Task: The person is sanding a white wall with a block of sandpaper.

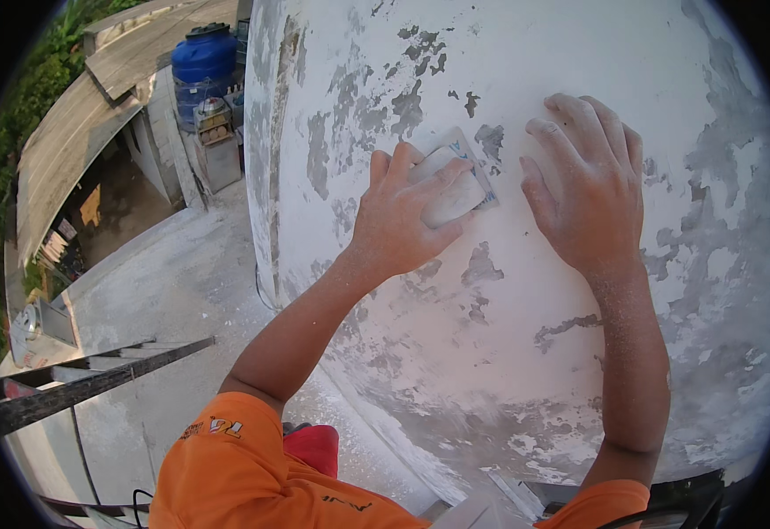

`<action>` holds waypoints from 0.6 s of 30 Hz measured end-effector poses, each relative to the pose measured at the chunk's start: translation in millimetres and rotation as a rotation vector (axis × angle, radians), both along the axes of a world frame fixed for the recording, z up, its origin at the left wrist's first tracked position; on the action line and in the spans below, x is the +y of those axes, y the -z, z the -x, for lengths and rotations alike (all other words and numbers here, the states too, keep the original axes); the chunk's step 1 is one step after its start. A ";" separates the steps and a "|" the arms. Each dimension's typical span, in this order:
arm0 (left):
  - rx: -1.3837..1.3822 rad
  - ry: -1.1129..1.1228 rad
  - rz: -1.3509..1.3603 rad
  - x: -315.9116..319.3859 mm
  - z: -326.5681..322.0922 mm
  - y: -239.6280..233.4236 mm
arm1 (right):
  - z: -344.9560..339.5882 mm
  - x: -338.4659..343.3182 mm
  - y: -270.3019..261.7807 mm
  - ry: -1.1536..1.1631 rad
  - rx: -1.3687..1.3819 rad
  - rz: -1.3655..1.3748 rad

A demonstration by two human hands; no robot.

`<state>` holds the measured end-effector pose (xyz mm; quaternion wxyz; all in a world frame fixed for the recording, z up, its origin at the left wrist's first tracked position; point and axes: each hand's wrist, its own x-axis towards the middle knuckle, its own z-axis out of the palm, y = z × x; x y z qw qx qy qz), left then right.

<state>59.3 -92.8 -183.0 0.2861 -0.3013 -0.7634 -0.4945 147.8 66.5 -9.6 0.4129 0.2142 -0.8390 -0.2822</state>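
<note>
In front of me rises a wall (544,357) with patchy white coating and grey areas showing through. My left hand (405,211) grips a whitish block (448,192) and presses it to the wall. Beneath the block a sheet with blue print (484,182), which looks like sandpaper, sticks out along the far side. To the right, my right hand (587,178) rests on the wall with bent, spread fingers and holds nothing. Pale dust covers the fingers of both hands.
Down to the left is a dusty concrete floor (180,278). A ladder (94,380) lies at the lower left. Farther off stand a blue water tank (203,59), a cabinet (218,162) with things on it, and a corrugated roof (67,145). A red cloth item (313,448) shows below me.
</note>
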 end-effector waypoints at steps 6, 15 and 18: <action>-0.129 -0.082 -0.190 -20.1 58.3 0.9 | 1.4 -3.8 1.1 0.069 -0.046 -0.043; 0.005 -0.091 0.062 -20.6 38.3 -27.6 | -1.6 -1.3 -2.5 0.070 -0.041 -0.041; -0.120 -0.083 -0.152 -20.1 61.4 -20.0 | 0.0 -5.3 -1.2 0.051 -0.035 -0.058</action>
